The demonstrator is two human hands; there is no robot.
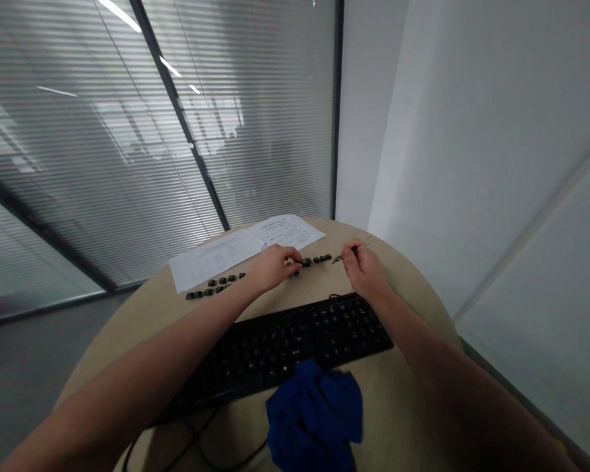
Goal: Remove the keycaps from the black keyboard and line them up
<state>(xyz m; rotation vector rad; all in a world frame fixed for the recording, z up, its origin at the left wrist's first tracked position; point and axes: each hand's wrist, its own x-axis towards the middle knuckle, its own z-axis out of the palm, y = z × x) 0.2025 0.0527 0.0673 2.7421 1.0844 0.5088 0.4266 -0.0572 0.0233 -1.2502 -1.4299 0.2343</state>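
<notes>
My left hand (276,265) reaches over the far half of the table, thumb and fingertips pinched at a black keycap (305,263) in a row of loose keycaps. In my right hand (364,270) is a small keycap puller (354,250) with a dark grip, thin wires at its far end and a narrow tip pointing left. That tip is near the right end of the keycap row (322,258). Nearer to me lies a black keyboard (295,341), its left part hidden under my left forearm. Fine details of the keyboard are too dark to make out.
More loose keycaps (209,292) lie in rows left of my left hand. Printed paper sheets (221,254) rest along the far edge of the round table (413,288). A crumpled blue cloth (314,419) and a black cable (196,439) are at the near side.
</notes>
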